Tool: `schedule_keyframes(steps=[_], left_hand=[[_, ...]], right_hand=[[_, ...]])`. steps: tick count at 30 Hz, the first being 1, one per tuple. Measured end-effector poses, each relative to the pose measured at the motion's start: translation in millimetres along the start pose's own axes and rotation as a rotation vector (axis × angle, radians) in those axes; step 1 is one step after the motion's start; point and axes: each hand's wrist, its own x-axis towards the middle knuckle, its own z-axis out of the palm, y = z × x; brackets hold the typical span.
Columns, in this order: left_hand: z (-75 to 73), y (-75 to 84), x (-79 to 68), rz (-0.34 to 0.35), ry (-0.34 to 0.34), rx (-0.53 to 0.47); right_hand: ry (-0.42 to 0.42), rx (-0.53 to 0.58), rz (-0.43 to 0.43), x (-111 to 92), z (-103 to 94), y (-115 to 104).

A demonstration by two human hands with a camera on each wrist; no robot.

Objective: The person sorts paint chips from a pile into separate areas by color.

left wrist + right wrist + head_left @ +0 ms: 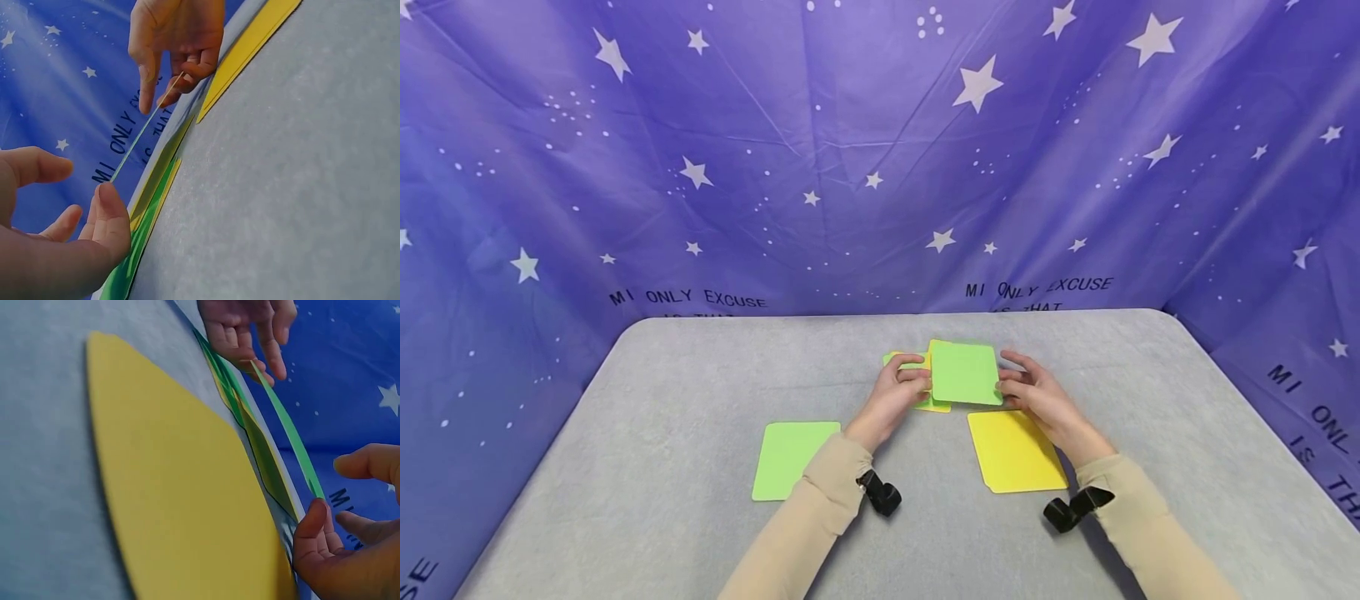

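A light green square card [966, 373] is held above the table by its two side edges. My left hand [891, 396] pinches its left edge between thumb and fingers. At the opposite edge, my right hand [1045, 400] pinches it the same way. Both wrist views show the held card nearly edge-on, raised off the surface. Under and left of it lie overlapping green and yellow cards [937, 407], partly hidden by the held card and my left hand. A yellow card [1018, 454] lies below my right hand, its upper right corner covered.
Another green card [793, 458] lies on the grey table [662, 417], left of my left forearm, which covers its right side. A purple star-printed cloth [850, 125] hangs behind the table and along both sides. Black straps [880, 493] circle the wrists.
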Motion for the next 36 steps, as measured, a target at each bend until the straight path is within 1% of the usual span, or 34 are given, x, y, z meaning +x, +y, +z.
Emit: schedule_keyframes(steps=[5, 8, 12, 14, 21, 26, 30, 36], left_hand=[[-5.7, 0.0, -5.9, 0.032, -0.014, 0.098], [-9.4, 0.0, -9.7, 0.039, -0.02, 0.122], [-13.5, 0.4, -13.7, 0.047, -0.022, 0.118], [-14.8, 1.4, -15.7, 0.05, -0.025, 0.117], [-21.4, 3.8, -21.5, 0.039, -0.048, 0.093], [-28.4, 6.6, -28.3, 0.019, -0.091, 0.059], [-33.5, 9.0, -33.5, 0.017, -0.111, 0.049], [-40.5, 9.6, -39.9, 0.009, -0.126, 0.052]], right_hand=[[-0.005, -0.016, -0.013, -5.8, 8.0, 1.4], [0.009, -0.016, -0.012, -9.1, 15.3, 0.6], [0.035, 0.003, -0.018, -13.1, 24.7, 0.2], [0.034, 0.016, -0.027, -15.3, 28.1, 0.4], [0.0, 0.064, -0.041, -22.6, 36.0, 0.1], [-0.019, 0.08, -0.023, -26.6, 40.2, -0.6], [-0.034, 0.07, -0.007, -28.9, 43.9, -2.3], [-0.05, 0.06, -0.004, -30.4, 50.4, -3.8]])
